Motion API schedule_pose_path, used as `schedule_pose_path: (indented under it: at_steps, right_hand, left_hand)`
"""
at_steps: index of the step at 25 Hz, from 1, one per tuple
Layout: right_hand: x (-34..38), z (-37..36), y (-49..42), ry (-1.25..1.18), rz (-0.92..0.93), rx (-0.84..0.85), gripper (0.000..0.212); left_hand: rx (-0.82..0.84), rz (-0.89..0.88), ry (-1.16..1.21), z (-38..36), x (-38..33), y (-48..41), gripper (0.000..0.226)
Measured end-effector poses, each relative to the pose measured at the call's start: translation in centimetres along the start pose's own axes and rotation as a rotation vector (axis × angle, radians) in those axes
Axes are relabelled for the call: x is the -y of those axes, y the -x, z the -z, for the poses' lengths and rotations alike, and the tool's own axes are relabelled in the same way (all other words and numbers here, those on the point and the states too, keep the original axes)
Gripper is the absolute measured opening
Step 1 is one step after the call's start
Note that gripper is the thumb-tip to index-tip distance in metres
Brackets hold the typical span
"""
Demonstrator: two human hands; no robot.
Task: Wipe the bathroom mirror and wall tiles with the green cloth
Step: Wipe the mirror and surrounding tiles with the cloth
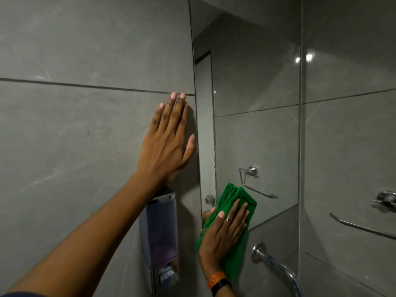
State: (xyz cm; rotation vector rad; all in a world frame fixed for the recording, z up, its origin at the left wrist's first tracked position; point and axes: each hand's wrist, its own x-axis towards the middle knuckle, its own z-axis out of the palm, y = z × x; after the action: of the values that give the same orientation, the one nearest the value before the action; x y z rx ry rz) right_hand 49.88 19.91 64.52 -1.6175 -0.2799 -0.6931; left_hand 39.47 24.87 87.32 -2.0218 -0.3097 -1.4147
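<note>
A frameless mirror [252, 86] hangs on grey wall tiles [85, 136]. A folded green cloth [233, 196] lies against the mirror's lower left corner and hangs past its bottom edge. My right hand [222, 234] presses flat on the cloth with spread fingers and wears a ring. My left hand [169, 138] rests flat and open on the tile just left of the mirror's edge, with nothing in it.
A clear soap dispenser [159, 239] with purple liquid is fixed to the wall below my left hand. A chrome tap spout [276, 266] juts out under the mirror. A chrome towel holder [385, 200] and rail [362, 227] sit on the right wall.
</note>
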Motion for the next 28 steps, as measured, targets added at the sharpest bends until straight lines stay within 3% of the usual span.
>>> schedule_pose_path:
  at_steps: [6, 12, 18, 28]
  right_hand:
    - [7.5, 0.2, -3.0, 0.015, -0.002, -0.022, 0.064]
    - [17.1, 0.3, -10.1, -0.126, 0.003, -0.014, 0.065]
    - [26.1, 0.8, -18.8, -0.176, 0.001, -0.016, 0.063]
    - [34.8, 0.6, -25.2, -0.247, 0.235, -0.043, 0.073]
  left_hand:
    - [0.012, -0.012, -0.010, 0.4, 0.0, -0.1, 0.071]
    - [-0.134, -0.046, -0.010, 1.7, 1.4, -0.8, 0.060]
    - [-0.154, -0.035, -0.100, 2.8, 3.8, -2.4, 0.062]
    - [-0.176, 0.013, -0.146, 3.6, 5.0, -5.0, 0.061]
